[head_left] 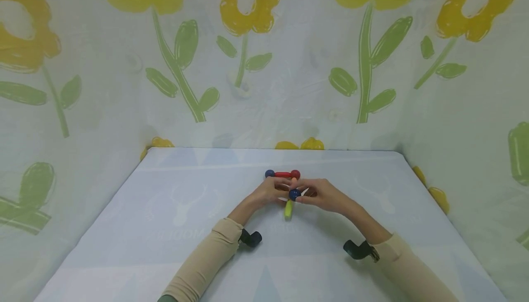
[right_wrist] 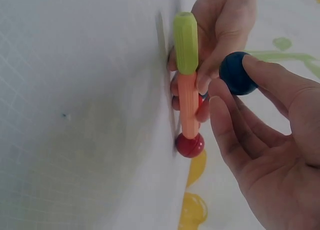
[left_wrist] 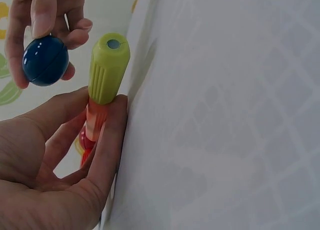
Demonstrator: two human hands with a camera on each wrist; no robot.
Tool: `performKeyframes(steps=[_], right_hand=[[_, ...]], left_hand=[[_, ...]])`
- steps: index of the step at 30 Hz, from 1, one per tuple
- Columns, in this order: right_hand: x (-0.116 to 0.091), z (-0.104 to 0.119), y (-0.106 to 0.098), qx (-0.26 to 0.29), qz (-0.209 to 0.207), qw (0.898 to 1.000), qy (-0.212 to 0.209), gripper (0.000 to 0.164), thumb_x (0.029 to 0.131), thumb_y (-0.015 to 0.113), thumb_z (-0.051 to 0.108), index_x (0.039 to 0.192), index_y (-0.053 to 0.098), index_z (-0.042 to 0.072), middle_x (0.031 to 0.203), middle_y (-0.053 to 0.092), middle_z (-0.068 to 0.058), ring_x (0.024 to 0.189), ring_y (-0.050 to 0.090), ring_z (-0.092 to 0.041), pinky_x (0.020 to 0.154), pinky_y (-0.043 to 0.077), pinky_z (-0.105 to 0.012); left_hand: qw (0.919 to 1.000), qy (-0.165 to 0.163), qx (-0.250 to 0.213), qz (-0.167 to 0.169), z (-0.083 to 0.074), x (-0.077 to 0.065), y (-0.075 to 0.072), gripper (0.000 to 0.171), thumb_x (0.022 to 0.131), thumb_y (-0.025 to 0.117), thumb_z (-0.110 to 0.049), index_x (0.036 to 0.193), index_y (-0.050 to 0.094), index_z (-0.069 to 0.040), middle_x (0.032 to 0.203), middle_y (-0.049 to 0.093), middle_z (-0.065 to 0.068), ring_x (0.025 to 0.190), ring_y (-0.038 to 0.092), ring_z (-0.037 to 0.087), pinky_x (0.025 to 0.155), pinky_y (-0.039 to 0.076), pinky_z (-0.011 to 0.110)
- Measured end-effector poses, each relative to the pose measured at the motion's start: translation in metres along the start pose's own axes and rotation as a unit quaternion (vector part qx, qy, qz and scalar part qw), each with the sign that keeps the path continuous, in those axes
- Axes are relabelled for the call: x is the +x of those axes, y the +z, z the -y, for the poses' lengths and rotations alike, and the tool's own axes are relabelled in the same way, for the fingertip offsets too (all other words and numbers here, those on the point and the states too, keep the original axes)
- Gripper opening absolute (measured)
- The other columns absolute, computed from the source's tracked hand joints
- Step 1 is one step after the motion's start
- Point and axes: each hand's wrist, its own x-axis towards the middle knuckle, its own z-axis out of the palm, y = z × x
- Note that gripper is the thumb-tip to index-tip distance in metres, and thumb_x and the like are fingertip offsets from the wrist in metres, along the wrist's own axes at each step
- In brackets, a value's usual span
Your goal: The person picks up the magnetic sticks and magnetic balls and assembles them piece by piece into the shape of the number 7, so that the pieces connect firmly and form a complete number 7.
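Note:
My left hand [head_left: 267, 192] pinches a ridged yellow-green rod [left_wrist: 107, 74] and an orange rod [right_wrist: 188, 107] where they meet end to end. A grey disc shows in the green rod's free end, which points toward me. At the orange rod's far end sits a red ball [right_wrist: 190, 145]. From that ball a red rod [head_left: 283, 174] runs left to a blue ball [head_left: 270, 173] on the table. Thumb and fingers of my right hand [head_left: 324, 194] hold a second, dark blue ball [right_wrist: 236, 73], just right of the green rod and apart from it in the wrist views.
A white table [head_left: 198, 256] with faint printed patterns lies under both hands. Behind it and at the sides hang white curtains [head_left: 289, 86] printed with yellow and orange flowers. Each sleeve carries a black wrist mount [head_left: 250, 238].

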Motion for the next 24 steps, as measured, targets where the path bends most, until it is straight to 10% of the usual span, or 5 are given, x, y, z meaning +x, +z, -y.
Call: performKeyframes(steps=[24], right_hand=[[-0.015,0.010,0.020,0.014,0.044,0.999,-0.001,0.035,0.090,0.071,0.026,0.123,0.067,0.014,0.112,0.072,-0.002,0.099,0.069,-0.013,0.082,0.055,-0.018]], left_hand=[[1.0000,-0.004,0.000,-0.008,-0.004,-0.005,0.001,0.032,0.088,0.074,-0.015,0.120,0.069,-0.014,0.122,0.067,0.009,0.102,0.063,0.020,0.080,0.060,0.035]])
